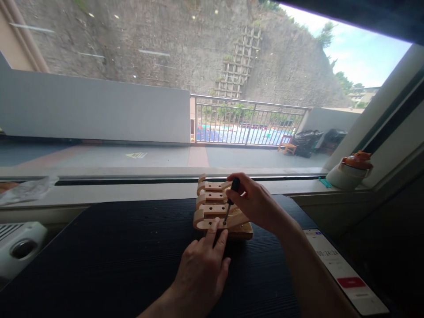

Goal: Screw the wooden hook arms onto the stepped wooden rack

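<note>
A light wooden piece (215,208) with several parallel slats, holes and curved ends lies on the dark table. My right hand (253,196) grips a screwdriver (234,187) by its black handle. The slim shaft slants down, and its tip is at a hole in the nearest slat. My left hand (205,265) lies in front with its fingers stretched out. Its fingertips rest on the nearest slat and the wood's front edge, close to the screwdriver tip. A thicker wooden block (243,232) shows under the slats at the right.
The black table (115,247) stands against a window sill (132,192). A phone (344,269) with a timer lies at the right, beneath my forearm. A jug-like container (347,173) with an orange top stands on the sill. A clear plastic bag (29,190) and a white appliance (23,247) are at the left.
</note>
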Demonstrator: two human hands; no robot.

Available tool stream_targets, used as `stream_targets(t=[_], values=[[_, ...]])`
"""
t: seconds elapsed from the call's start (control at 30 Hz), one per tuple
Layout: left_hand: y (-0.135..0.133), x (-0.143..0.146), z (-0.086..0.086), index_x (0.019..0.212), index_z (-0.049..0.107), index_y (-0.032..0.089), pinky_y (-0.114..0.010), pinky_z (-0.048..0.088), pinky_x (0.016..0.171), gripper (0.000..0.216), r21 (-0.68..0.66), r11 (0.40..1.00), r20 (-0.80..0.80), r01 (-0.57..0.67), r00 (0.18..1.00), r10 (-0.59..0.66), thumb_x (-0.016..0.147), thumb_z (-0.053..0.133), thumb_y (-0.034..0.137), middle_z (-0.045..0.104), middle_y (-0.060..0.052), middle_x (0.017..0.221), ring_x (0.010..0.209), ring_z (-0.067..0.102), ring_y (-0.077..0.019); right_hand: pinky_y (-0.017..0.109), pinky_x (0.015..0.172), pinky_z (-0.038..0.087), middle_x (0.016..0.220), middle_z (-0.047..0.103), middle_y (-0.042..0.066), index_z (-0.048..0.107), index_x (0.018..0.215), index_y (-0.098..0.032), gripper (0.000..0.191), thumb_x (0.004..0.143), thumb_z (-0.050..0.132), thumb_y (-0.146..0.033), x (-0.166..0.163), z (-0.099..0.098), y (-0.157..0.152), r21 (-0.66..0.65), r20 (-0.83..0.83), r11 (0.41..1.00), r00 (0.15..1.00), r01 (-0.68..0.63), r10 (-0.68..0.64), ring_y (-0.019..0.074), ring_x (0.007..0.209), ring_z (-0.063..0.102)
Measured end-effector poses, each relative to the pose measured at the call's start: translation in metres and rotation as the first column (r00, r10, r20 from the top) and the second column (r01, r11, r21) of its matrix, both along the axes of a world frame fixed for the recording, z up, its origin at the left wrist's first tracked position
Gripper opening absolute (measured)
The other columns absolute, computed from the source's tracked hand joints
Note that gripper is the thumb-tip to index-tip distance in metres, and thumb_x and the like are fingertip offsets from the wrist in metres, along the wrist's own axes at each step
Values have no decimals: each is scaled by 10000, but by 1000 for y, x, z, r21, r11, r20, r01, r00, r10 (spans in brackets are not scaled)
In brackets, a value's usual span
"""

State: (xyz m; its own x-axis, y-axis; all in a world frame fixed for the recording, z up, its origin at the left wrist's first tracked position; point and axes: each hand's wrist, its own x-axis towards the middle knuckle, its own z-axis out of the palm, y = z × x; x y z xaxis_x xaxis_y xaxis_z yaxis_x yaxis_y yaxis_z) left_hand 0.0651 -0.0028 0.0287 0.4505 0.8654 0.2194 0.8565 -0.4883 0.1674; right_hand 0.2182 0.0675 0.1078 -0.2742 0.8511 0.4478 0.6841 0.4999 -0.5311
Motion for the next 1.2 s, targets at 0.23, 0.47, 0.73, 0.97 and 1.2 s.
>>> stream_targets(t=[0.23, 0.47, 0.73, 0.97, 1.2], values=[[7, 11, 30, 1313, 381, 160, -354, 379, 986, 521, -134, 990, 93, -39, 994, 52, 827, 403, 344, 390, -110, 1376, 1221, 421, -229, 242, 599, 385, 746, 590, -22, 496, 1082, -275, 265, 821, 463, -310, 13, 7, -6, -25, 14, 996, 996, -82, 83, 108, 634, 521], [8, 13, 14, 1331, 349, 149, -349, 391, 981, 515, -86, 995, 88, -40, 995, 48, 861, 343, 361, 336, -116, 1405, 1225, 417, -226, 252, 638, 404, 835, 634, 14, 490, 1176, -269, 356, 823, 475, -314, 16, 6, -5, -4, -25, 990, 990, -142, 142, 132, 719, 558], [7, 10, -13, 1367, 253, 142, -351, 391, 985, 525, 8, 1000, 128, -1, 992, 0, 882, 324, 330, 261, -120, 1430, 1255, 369, -214, 245, 601, 378, 761, 625, 2, 512, 1152, -243, 326, 836, 461, -307, 0, 5, -5, 107, 35, 993, 998, -57, 54, 117, 641, 523], [8, 9, -9, 1356, 280, 126, -327, 384, 992, 509, 4, 1000, 120, 1, 993, -1, 883, 325, 308, 284, -115, 1422, 1264, 351, -203, 257, 705, 395, 994, 630, 33, 485, 1210, -246, 352, 874, 383, -273, 7, 9, -9, 98, 0, 986, 991, -133, 134, 137, 833, 546], [8, 10, -10, 1354, 283, 123, -322, 375, 999, 511, 11, 1000, 123, 7, 992, -8, 882, 327, 313, 284, -107, 1424, 1269, 342, -196, 251, 642, 394, 817, 639, 23, 544, 1151, -229, 330, 859, 418, -318, 2, 4, -4, 151, 23, 988, 1000, -7, 3, 131, 692, 541]])
